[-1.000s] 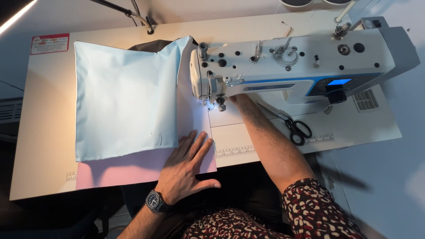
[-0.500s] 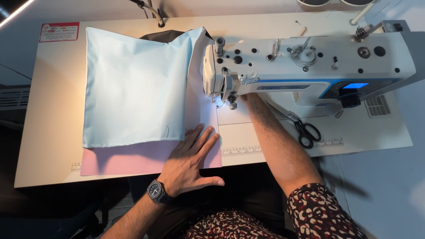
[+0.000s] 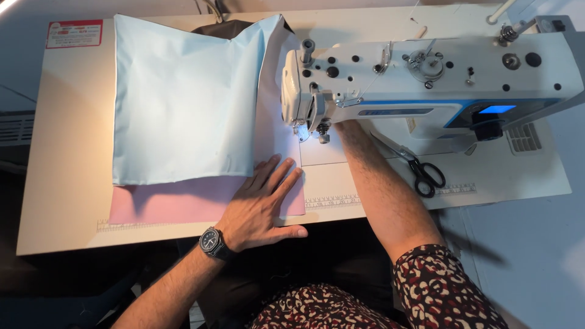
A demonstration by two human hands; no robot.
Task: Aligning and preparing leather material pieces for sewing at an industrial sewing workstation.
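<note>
Unmoved left hand (image 3: 262, 207); scissors (image 3: 420, 170) nearby.

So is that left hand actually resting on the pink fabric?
Touching. The head view shows the left hand lying flat, its fingers spread on the pink fabric, no gap visible.

scissors (image 3: 420, 169): black-handled, flat on the table right of the needle area, under the machine arm | red-and-white label (image 3: 74, 33): stuck at the table's far left corner | printed ruler strip (image 3: 329, 201): along the table's near edge | dark cloth (image 3: 222, 27): behind the blue fabric
</note>
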